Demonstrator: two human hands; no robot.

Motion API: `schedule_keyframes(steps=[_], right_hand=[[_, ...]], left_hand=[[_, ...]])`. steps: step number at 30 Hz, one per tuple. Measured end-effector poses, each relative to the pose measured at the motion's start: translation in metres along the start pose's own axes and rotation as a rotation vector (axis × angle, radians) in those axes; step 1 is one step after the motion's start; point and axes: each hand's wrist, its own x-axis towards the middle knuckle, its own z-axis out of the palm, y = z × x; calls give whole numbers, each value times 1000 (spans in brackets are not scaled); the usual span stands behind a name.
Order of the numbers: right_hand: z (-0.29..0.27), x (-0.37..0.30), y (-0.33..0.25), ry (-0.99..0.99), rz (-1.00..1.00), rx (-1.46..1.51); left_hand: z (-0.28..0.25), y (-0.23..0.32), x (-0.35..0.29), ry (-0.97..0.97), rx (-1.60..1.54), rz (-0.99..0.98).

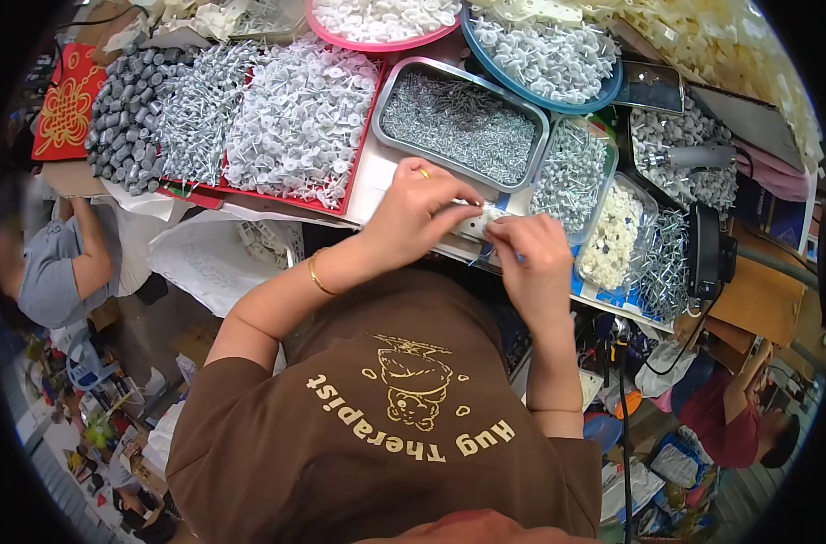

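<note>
Crowded from edge to edge, the work surface (376,181) in front of me carries trays and bowls of small hardware. A grey metal tray (461,122) full of dark screws sits just beyond my hands, with a clear tub of screws (571,172) and a tub of white plastic bits (612,238) to its right. Further left a red tray (277,118) holds heaps of white washered nails and grey cylinders. A pink bowl (381,23) and a blue bowl (544,59) of white parts stand at the far edge.

My left hand (417,213), a ring on one finger and a gold bangle at the wrist, has its grip pinched closed on a small white plastic part (476,220) at the near edge of the surface. My right hand (531,254) meets it from the other side, fingertips closed on the same part. I cannot tell the part's exact shape.
</note>
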Motion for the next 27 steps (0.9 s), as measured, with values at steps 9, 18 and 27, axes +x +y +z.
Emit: schedule_keyframes(steps=[9, 18, 27], right_hand=[[-29, 84, 56, 461, 288, 116], [-13, 136, 98, 389, 5, -314], [-13, 119, 64, 361, 284, 650]], left_hand=[[28, -12, -6, 61, 170, 105], [-5, -18, 5, 83, 252, 146], [-126, -100, 99, 589, 1010, -169]])
